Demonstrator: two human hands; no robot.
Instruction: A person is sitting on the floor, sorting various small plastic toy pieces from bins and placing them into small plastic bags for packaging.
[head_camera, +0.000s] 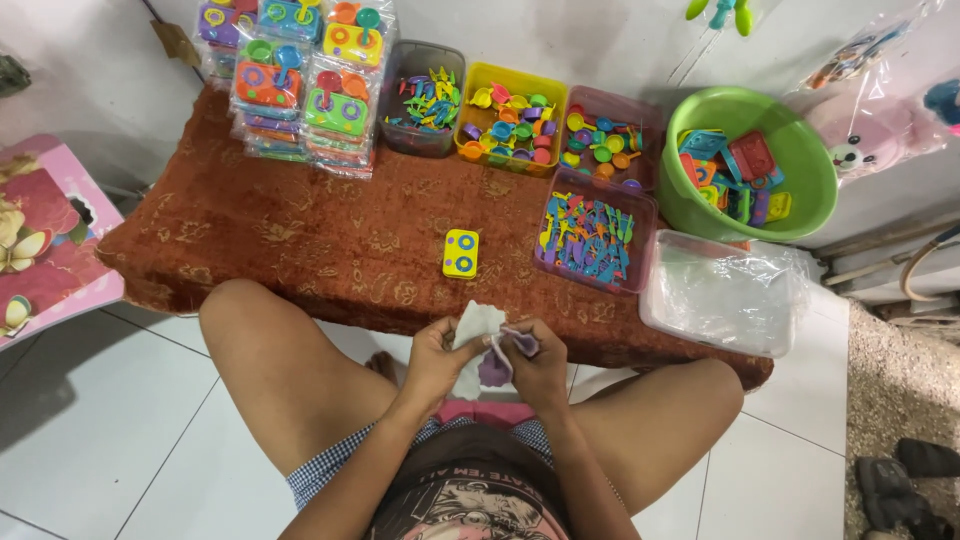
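My left hand (437, 355) and my right hand (537, 358) meet above my lap, at the near edge of the low table. Together they hold a small clear plastic bag (478, 326) with a purple toy piece (494, 368) partly inside it. My left hand grips the bag's side and my right hand pinches the purple piece at the bag's mouth. A yellow toy stove with two blue rings (460, 252) lies on the table's brown patterned cloth (300, 240), just beyond my hands.
Stacked bagged toy sets (300, 85) stand at the back left. Boxes of small coloured toy pieces (510, 118) line the back, another box (595, 238) sits nearer. A green basin of toys (745, 160) and a clear box of bags (725, 290) are at right.
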